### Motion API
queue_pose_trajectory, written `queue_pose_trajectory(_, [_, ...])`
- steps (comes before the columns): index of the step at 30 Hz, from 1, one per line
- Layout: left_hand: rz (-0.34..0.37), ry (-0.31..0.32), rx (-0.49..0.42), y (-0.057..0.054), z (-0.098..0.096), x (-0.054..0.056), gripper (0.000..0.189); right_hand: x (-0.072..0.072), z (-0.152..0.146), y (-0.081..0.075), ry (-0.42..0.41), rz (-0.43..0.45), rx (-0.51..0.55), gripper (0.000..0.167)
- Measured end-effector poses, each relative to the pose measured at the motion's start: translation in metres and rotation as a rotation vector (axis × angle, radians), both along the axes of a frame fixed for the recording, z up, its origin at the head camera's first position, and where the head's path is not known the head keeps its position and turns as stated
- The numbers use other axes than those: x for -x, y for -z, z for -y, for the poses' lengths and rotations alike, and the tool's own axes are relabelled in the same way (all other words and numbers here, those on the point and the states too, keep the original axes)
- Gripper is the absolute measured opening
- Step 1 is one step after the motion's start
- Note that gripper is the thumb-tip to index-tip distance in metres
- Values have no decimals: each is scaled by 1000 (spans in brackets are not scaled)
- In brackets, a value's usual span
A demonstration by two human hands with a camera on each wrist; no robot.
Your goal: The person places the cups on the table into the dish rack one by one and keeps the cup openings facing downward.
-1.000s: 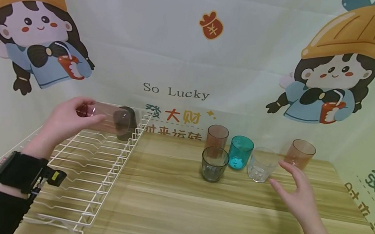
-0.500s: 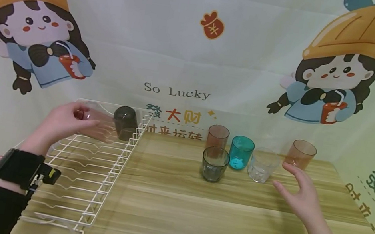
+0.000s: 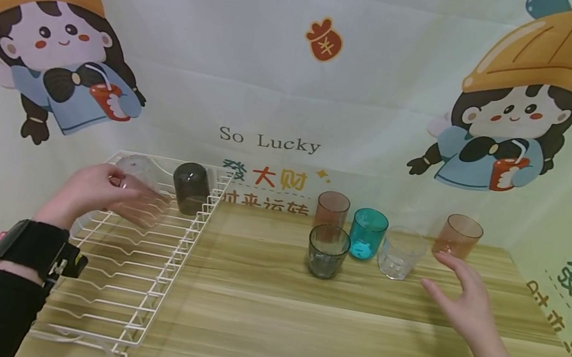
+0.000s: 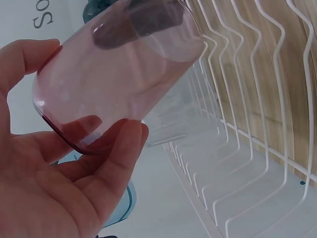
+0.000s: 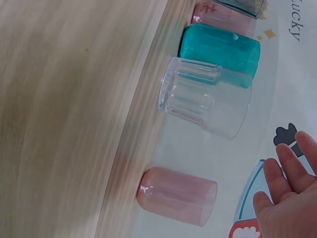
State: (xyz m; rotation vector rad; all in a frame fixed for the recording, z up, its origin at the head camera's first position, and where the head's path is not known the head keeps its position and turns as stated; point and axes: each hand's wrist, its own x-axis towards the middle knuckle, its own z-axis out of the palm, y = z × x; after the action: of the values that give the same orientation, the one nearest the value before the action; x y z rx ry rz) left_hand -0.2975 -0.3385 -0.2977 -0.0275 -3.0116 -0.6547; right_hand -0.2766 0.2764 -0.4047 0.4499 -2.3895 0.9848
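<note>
Head view: pinches the pink glass [image 3: 143,208] by its base end in the left grip [image 3: 86,190], mouth toward 4 o'clock over the white rack [image 3: 139,343], well apart from the right grip [image 3: 467,299]. Left wrist view: slants its long axis toward 2 o'clock. Right wrist view: grasps nothing, with fingers [image 5: 276,179] parted and a pink tumbler [image 5: 178,197] at 9 o'clock.

Pink glass [image 4: 104,84], white rack [image 3: 128,253], streaked tan tabletop [image 3: 296,334]
</note>
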Motion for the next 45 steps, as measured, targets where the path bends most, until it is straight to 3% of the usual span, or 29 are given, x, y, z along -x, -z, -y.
queue_pose_trajectory(12, [61,-54,30,7,12,3,72,5,-11,-3,7,-42,-44,47])
queue_pose_trajectory(18, [80,-79,48,11,18,5,91,8,-17,-12,10,-11,-39,51])
queue_pose_trajectory(32, [51,-140,102,16,27,4,82,6,-23,-18,52,-1,-56,54])
queue_pose_trajectory(45, [84,-139,124,21,32,10,68,8,-28,-18,45,-14,-52,54])
